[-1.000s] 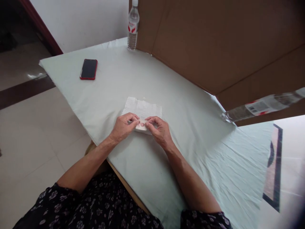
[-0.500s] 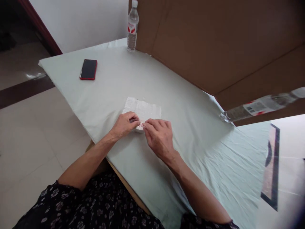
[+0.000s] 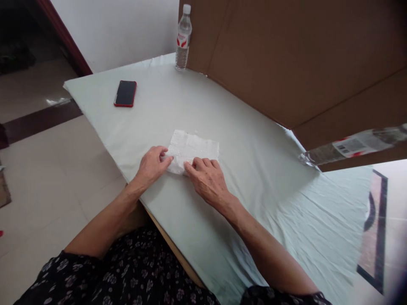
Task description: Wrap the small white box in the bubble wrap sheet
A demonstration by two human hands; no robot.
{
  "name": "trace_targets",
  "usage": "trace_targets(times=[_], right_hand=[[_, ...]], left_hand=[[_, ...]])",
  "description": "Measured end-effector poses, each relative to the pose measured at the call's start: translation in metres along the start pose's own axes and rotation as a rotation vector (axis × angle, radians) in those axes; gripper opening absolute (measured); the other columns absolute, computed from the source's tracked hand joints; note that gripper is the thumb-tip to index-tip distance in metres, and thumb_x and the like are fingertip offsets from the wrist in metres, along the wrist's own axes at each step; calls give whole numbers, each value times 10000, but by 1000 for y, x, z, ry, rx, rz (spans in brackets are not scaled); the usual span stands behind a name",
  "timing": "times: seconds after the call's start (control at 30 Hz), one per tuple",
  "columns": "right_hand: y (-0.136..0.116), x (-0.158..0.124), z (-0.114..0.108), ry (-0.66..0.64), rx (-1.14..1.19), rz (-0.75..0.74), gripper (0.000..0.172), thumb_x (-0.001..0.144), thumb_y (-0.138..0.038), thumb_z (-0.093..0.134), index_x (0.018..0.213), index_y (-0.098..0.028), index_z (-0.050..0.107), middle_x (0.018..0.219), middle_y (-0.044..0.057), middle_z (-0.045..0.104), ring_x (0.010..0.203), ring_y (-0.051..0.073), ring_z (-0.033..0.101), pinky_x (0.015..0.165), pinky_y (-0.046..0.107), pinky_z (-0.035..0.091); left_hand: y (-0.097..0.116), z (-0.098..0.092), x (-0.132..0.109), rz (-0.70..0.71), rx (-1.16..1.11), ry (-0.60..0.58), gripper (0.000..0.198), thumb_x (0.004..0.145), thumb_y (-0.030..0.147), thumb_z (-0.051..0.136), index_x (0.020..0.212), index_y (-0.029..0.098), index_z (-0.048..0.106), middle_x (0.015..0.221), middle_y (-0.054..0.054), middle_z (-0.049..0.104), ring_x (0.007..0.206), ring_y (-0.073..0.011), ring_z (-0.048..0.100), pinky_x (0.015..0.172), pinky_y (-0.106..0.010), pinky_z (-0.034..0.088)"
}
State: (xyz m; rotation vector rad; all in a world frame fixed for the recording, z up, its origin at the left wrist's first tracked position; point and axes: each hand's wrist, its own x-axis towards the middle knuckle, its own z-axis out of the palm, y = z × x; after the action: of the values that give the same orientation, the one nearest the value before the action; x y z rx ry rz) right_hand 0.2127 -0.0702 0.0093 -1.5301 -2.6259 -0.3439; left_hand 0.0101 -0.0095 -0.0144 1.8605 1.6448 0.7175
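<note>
A white, slightly crinkled sheet-like packet (image 3: 193, 147) lies on the pale green tablecloth in front of me. My left hand (image 3: 154, 164) is at its left edge, thumb and index finger apart, with the fingertips by the near left corner. My right hand (image 3: 206, 177) rests on the near right part of the packet, fingers curled and thumb and index fingertips against its near edge. Whether the right fingers pinch the material is hard to tell.
A phone in a red case (image 3: 125, 93) lies at the far left. An upright water bottle (image 3: 183, 39) stands by a large brown cardboard panel (image 3: 254, 51). Another bottle (image 3: 352, 145) leans on the right. The table edge (image 3: 104, 146) runs along the left.
My hands have moved apart, the left one to the left, and its fingers have opened. The packet's near edge, earlier between my fingertips, now lies flatter. The view has shifted slightly.
</note>
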Motion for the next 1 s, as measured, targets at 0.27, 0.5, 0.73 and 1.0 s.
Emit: trace_targets(times=[0.27, 0.5, 0.73, 1.0], right_hand=[[3, 4, -3, -82, -8, -40, 332, 983, -67, 401, 1231, -204, 574, 1005, 74, 647, 782, 199, 443, 722, 370, 220], [7, 13, -8, -105, -23, -90, 273, 995, -119, 391, 1123, -204, 617, 945, 88, 639, 765, 210, 457, 695, 372, 181], [7, 17, -10, -128, -17, -106, 269, 1003, -132, 370, 1045, -201, 626, 951, 105, 634, 785, 215, 473, 684, 372, 158], [8, 16, -8, -121, 10, -118, 308, 928, -32, 424, 1126, -181, 608, 949, 99, 666, 793, 217, 528, 691, 372, 182]], left_hand=[[3, -36, -9, -320, -124, -326, 655, 844, 442, 646, 1363, 56, 546, 896, -82, 710, 537, -139, 599, 494, -260, 465], [13, -30, 15, -411, -195, -435, 256, 822, 396, 703, 825, 147, 645, 491, 18, 561, 391, -118, 466, 428, -251, 346], [29, -21, 16, -295, -274, -340, 282, 734, 149, 673, 527, 176, 484, 449, 73, 398, 438, -63, 344, 449, -221, 237], [52, -7, 13, -436, -606, -353, 177, 775, 79, 601, 671, 183, 503, 594, 40, 523, 557, -91, 528, 534, -229, 484]])
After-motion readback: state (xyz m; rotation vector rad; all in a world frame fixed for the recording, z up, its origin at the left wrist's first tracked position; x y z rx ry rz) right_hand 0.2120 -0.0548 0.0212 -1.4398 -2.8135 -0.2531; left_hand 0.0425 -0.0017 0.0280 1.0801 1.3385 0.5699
